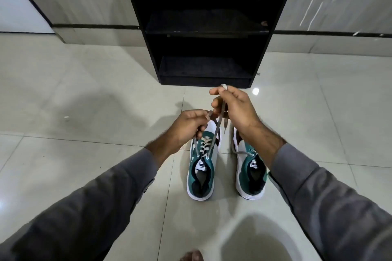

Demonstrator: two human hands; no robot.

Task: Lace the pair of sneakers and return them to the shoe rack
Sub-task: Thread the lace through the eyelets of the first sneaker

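Gripping one end of the grey lace (218,131), the left hand (186,127) has its fingers curled round it just above the left sneaker (202,174), the tip sticking out past the thumb. The right hand (233,106) pinches the other end higher up, between thumb and forefinger, so that this strand runs taut down to the top eyelets. That sneaker, teal, grey and white, already shows criss-crossed lacing over its tongue. Just beside it, not touching, stands the right sneaker (252,174); its lace lies loose across the upper, and the right wrist hides its toe. Both shoes sit on the pale tile floor (84,95), toes toward the black rack (207,27), which stands near them against the wall. Grey sleeves (318,197) cover both forearms. A bare toe (192,256) shows at the bottom edge.
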